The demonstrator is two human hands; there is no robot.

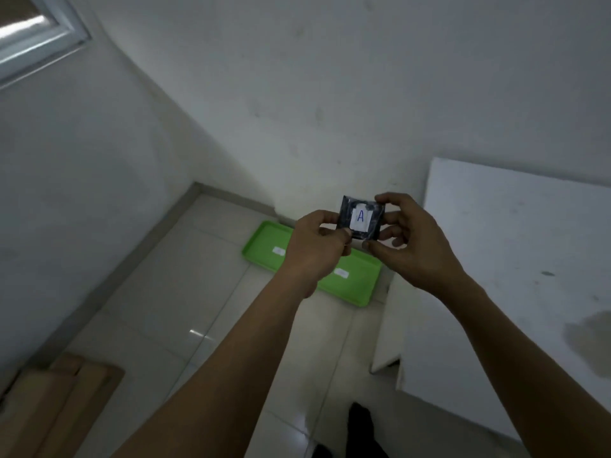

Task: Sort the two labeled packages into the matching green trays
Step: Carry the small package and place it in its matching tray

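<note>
**Inspector:** Head view, item count first. You have one small dark plastic-wrapped package in sight, carrying a white label with a blue letter A. Only one package shows.

**Operator:** And the trays?

**Inspector:** Two flat green plastic trays on the pale tiled floor, set side by side and touching or nearly so, close to the corner of the walls. The left green tray and the right green tray each bear one small white tag; the writing on those tags is too blurred to read.

**Operator:** State of my hands?

**Inspector:** Both are closed on the package. Your left hand pinches its left edge between thumb and fingers. Your right hand grips its right side, index finger over the top corner and thumb under the lower corner. You hold the package in the air above the trays, label facing the camera.

**Operator:** Anything in the way?

**Inspector:** Your left hand and forearm cover the strip where the two trays meet. One white board leans at the right, its near corner just beside the right tray. One stack of brown cardboard lies at the lower left, well apart from the trays. One dark shoe shows at the bottom edge.
</note>
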